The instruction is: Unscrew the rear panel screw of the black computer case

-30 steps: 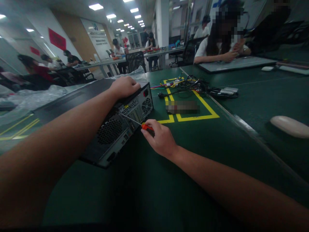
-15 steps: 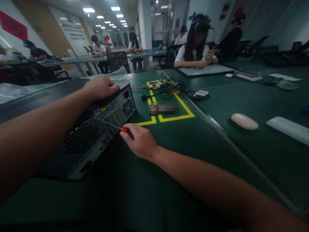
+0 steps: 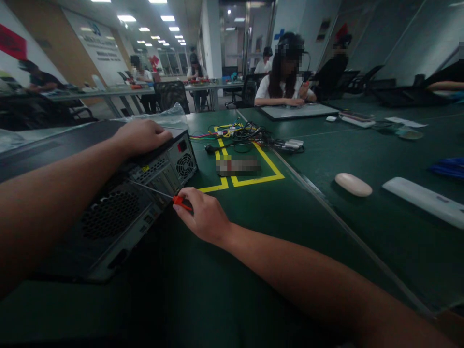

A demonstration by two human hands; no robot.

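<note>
A black and grey desktop computer case [image 3: 141, 227] lies at the left, its perforated back panel facing me. My left hand [image 3: 143, 137] is on its top by the back edge, with the fingers bent at the rim and partly hidden. My right hand [image 3: 203, 212] is closed around the orange-red handle of a screwdriver [image 3: 180, 201]. The thin metal shaft points left and slightly up along the back panel. Its tip is near the vents below my left forearm; I cannot make out whether it sits in a screw.
Beyond the case, a tangle of cables [image 3: 253, 133] and a blurred-out object [image 3: 237, 166] lie by yellow tape [image 3: 259, 181]. To the right are a pale oval object [image 3: 353, 184] and a white bar [image 3: 424, 198]. A person [image 3: 284, 77] sits across the table by a flat panel [image 3: 300, 111].
The whole view has shifted a little, so the case and table things appear slightly farther left. Both hands keep about the same place on the case, and the screwdriver stays in my right hand.
</note>
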